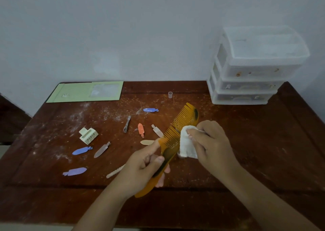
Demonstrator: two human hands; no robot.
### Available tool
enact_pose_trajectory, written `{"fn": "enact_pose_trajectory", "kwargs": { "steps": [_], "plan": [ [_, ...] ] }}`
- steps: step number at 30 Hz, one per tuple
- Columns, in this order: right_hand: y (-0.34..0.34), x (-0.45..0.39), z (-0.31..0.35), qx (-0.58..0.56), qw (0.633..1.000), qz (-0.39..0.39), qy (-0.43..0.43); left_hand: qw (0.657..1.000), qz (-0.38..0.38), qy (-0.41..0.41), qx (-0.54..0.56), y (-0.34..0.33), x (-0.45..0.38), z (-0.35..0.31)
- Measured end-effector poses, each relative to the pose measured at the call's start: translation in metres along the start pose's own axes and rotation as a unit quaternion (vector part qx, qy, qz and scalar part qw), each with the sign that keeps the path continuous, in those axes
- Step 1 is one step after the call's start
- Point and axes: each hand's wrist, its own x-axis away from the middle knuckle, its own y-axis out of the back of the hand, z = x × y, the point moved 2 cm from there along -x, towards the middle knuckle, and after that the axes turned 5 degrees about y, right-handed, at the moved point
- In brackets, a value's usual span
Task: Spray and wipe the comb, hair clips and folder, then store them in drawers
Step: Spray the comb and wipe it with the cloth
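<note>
- Head view: your left hand (pixel 142 167) has its fingers wrapped round the handle of the amber translucent plastic comb (pixel 173 141), while your right hand (pixel 209 141) pinches a white cloth (pixel 186 146) against its teeth.
- Left of the comb, coloured plastic hair clips (pixel 140 130) lie scattered and seemingly unwiped; the pale green card folder (pixel 84 91) lies far left, behind them.
- Right of the comb, the clear plastic drawers (pixel 246 83) look closed, so storing appears not begun.

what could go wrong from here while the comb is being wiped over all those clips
1. The left hand grips the orange comb only at its handle, so pressure from the white cloth in the right hand could bend or snag its teeth.
2. The comb hangs just above loose hair clips, such as the orange clip; a slip might knock them about.
3. The dusty table may re-soil wiped items.
</note>
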Motion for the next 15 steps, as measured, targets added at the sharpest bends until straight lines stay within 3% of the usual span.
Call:
{"fn": "enact_pose_trajectory", "kwargs": {
  "steps": [3, 6, 8, 10, 15],
  "plan": [
    [-0.007, -0.005, -0.001, 0.019, 1.0, 0.005, -0.001, 1.0, 0.022, 0.017, -0.001, -0.008, -0.002, 0.003],
    [-0.01, -0.017, -0.005, -0.013, 0.999, -0.006, -0.046, 1.0, -0.01, 0.024, 0.01, -0.013, -0.009, 0.006],
    [-0.004, -0.022, -0.012, -0.095, 0.984, -0.057, -0.138, 0.998, -0.039, 0.033, 0.038, -0.009, -0.013, 0.008],
    [0.005, -0.022, -0.021, -0.117, 0.971, -0.118, -0.169, 0.994, -0.076, 0.04, 0.073, -0.003, -0.014, 0.008],
    [0.006, -0.011, -0.026, -0.067, 0.993, -0.063, -0.076, 0.993, -0.092, 0.03, 0.073, 0.009, -0.015, 0.006]
  ]
}}
